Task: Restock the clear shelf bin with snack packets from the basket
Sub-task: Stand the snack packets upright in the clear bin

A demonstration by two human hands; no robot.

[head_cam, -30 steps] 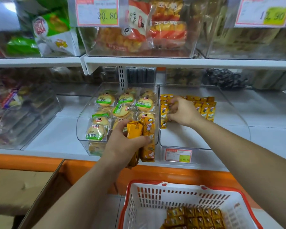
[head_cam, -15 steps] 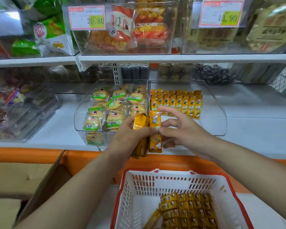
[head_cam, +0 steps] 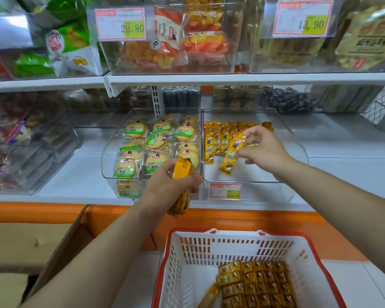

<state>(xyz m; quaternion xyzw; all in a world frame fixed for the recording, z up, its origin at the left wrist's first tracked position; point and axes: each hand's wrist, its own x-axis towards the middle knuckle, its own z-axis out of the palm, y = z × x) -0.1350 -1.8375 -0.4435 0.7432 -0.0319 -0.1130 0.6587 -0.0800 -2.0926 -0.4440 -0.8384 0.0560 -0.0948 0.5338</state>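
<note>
While right hand (head_cam: 266, 150) pinches one yellow snack packet (head_cam: 231, 152) over clear plastic bin (head_cam: 249, 172) on white shelf (head_cam: 353, 170) — left hand (head_cam: 168, 187) clasps a packet stack (head_cam: 182, 169); red-rimmed white basket (head_cam: 209, 248) below holds more.

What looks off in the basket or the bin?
One stray packet in the basket lies diagonally against the left edge of the neatly packed block. Nothing looks spilled or torn.
</note>
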